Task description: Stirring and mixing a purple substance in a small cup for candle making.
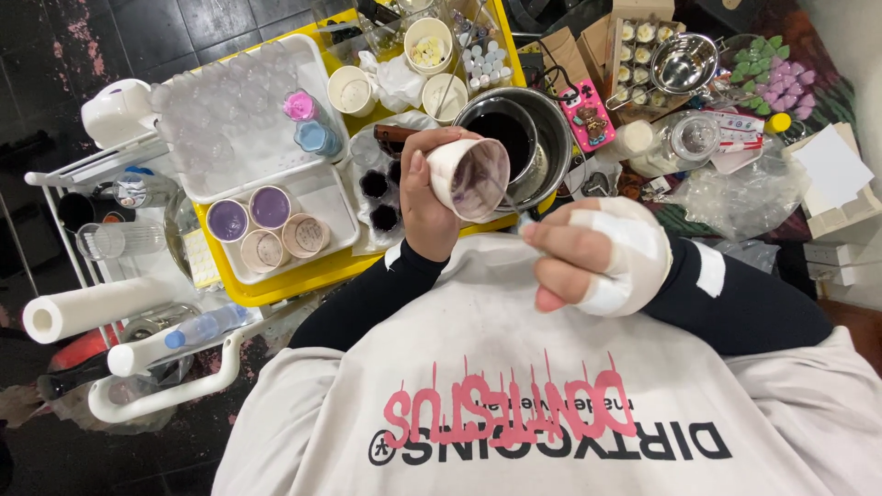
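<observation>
My left hand point(427, 202) grips a small white paper cup point(470, 177), tilted so that its inside shows, smeared with purple. My right hand point(602, 255), wrapped in white bandage tape, pinches a thin metal stirrer whose tip reaches into the cup. Both hands are held over my chest, above a pale printed shirt. Just behind the cup stands a steel pot point(519, 133) with dark liquid in it.
A yellow tray point(303, 276) carries a white tub with paper cups of purple and beige wax point(266, 225), a clear mould sheet point(230, 119) and more cups point(429, 44). At the left lies a paper towel roll point(92, 308). A steel bowl point(684, 62) and plastic bags sit right.
</observation>
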